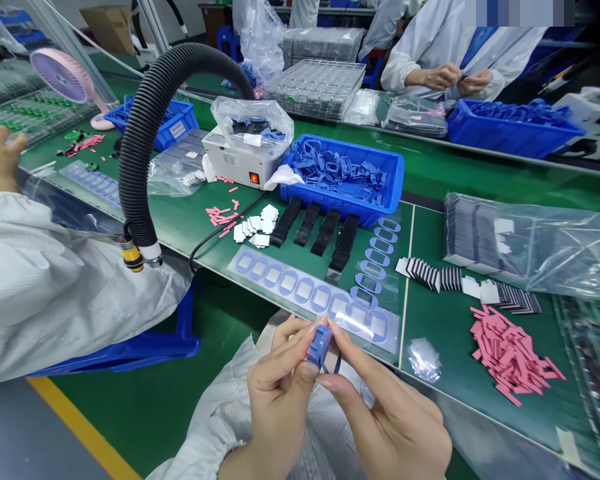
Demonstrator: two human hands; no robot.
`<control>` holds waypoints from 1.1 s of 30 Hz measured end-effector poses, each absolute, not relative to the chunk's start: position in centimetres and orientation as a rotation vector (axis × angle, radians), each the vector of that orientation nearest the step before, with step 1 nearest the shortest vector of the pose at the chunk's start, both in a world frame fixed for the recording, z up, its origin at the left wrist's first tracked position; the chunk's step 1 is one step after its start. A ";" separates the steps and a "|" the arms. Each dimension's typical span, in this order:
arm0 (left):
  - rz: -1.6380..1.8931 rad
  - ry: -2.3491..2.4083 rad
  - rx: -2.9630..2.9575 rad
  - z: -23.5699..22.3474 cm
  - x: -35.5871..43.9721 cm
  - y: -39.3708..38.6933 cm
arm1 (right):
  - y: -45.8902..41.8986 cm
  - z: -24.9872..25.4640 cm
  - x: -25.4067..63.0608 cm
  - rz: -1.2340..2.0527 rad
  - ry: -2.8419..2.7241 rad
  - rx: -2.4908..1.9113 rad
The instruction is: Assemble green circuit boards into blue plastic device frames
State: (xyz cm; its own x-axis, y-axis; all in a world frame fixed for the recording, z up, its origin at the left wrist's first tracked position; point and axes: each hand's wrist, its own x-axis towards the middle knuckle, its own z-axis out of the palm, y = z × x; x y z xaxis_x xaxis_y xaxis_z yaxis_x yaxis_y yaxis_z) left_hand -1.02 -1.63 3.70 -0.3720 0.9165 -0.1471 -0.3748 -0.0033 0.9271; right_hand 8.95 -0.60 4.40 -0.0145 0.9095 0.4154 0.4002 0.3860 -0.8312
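Observation:
Both hands meet just in front of the green bench edge, pinching one small blue plastic frame (320, 345). My left hand (280, 400) grips it from the left with thumb and fingers closed. My right hand (395, 427) pinches it from the right, fingertips on its top. Just beyond lies a clear strip of blue frames (300, 288) and a second strip (377, 257) running away from me. A blue bin (393, 180) full of the same blue frames stands behind them.
Black strips (325, 232) lie before the bin, white squares (255, 223) to their left, pink slips (507, 353) at right. A black ribbed hose (140, 133) arches at left over a neighbour's white sleeve (55, 287). Another person works across the bench (450, 77).

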 end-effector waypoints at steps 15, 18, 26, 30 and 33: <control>1.667 1.339 1.410 3.0 -1.3 -2.3 | -1.1 3.6 9.0 0.802 -1.352 -1.205; 1.618 1.420 1.650 3.1 -1.8 -2.2 | -1.0 2.9 9.4 0.711 -1.391 -1.175; 1.512 1.488 2.068 5.8 -3.3 -1.2 | -1.2 2.2 10.0 0.356 -1.613 -1.173; 1.491 1.432 2.152 6.0 -3.6 -1.5 | -0.7 2.1 10.9 0.462 -1.607 -1.084; 1.430 1.388 2.141 5.9 -3.9 -1.8 | 0.3 2.2 11.9 0.787 -1.597 -1.002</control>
State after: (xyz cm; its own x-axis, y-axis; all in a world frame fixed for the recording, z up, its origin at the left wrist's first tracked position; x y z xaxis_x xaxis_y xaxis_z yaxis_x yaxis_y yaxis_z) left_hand -3.93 -1.76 5.88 0.0822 0.7917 0.6053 0.5816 -0.5313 0.6160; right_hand 11.93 0.32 2.23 -0.1046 0.9008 0.4214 0.2146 0.4342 -0.8749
